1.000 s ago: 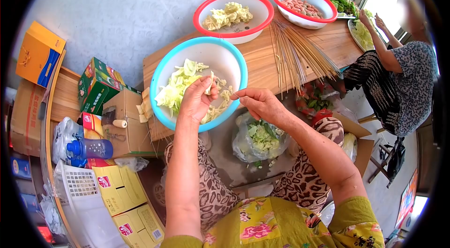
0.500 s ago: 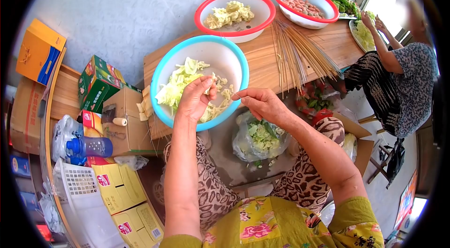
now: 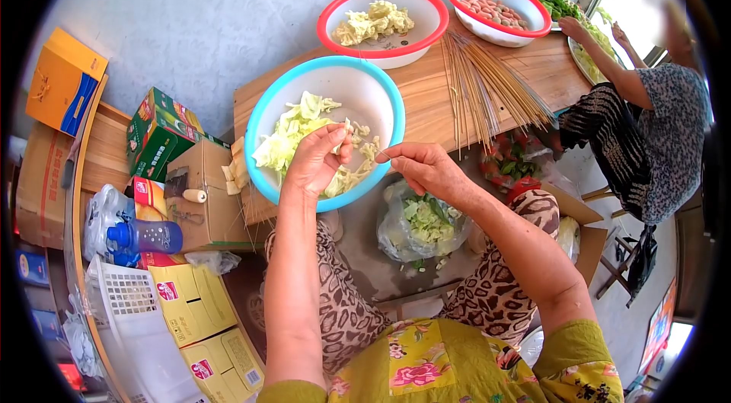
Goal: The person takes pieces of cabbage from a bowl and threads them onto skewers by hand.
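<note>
My left hand (image 3: 318, 155) is closed over the blue-rimmed basin (image 3: 390, 102), with a small pale cabbage piece (image 3: 344, 129) between thumb and fingers. Just to its right, my right hand (image 3: 426, 168) pinches the end of a thin skewer, most of which is too fine to make out. Inside the basin lie torn cabbage leaves (image 3: 293, 132) and smaller pale yellow pieces beneath my left hand.
A red-rimmed basin (image 3: 327, 33) holds pale leaves; another (image 3: 537, 30) holds pinkish pieces. Bamboo skewers (image 3: 487, 91) fan across the wooden table (image 3: 419, 110). Below it sits a plastic bag of chopped greens (image 3: 426, 224). Boxes (image 3: 194, 304) stand left; a co-worker (image 3: 662, 129) sits right.
My two hands stay almost in place over the basin. At the right, the co-worker's hands have moved apart, one reaching left to the plate of leaves.
</note>
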The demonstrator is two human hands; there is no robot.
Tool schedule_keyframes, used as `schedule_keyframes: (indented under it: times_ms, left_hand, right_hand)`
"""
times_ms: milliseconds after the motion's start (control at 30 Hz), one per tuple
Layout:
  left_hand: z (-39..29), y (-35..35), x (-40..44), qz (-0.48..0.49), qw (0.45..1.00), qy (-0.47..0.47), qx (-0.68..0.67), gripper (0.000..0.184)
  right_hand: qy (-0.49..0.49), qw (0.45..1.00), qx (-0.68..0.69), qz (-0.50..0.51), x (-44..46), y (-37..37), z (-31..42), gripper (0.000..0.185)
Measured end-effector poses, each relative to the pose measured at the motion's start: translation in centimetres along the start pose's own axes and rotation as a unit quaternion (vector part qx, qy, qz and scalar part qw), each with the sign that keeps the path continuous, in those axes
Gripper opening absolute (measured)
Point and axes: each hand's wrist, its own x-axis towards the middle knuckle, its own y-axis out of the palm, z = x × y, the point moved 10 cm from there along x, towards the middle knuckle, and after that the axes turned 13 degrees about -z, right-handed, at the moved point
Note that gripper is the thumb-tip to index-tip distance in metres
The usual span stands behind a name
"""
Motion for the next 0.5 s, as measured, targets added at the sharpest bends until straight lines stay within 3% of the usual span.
schedule_keyframes:
  times_ms: [500]
  left_hand:
    - [0.50, 0.80, -0.28, 0.031, 0.999, -0.041, -0.007, 0.020]
  right_hand:
    - [0.031, 0.997, 0.063, 0.018, -0.45, 0.41, -0.37, 0.025]
